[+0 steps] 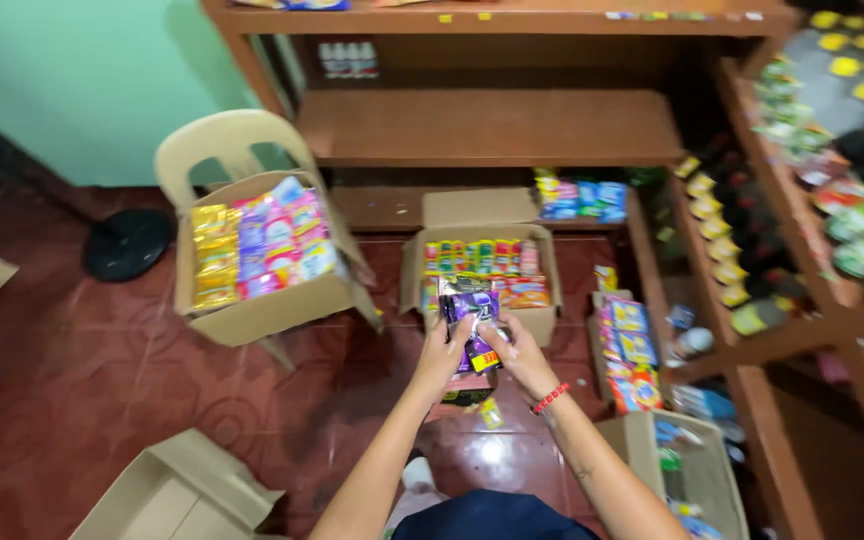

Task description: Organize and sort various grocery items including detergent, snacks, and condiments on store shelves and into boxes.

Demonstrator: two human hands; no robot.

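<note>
Both hands hold a strip of purple sachets (470, 305) in front of me, above the floor. My left hand (441, 352) grips its left edge and my right hand (518, 350), with a red bead bracelet on the wrist, grips its right side. Just beyond the strip stands an open cardboard box (477, 215) packed with colourful sachets. The lower end of the strip hangs between my hands, with yellow and red print on it.
A second sachet-filled box (272, 312) rests on a beige plastic chair (222, 140) at left. Wooden shelves (492, 125) stand ahead and at right with packets on them. Empty boxes (177, 490) lie on the red tiled floor; another box (697, 470) sits lower right.
</note>
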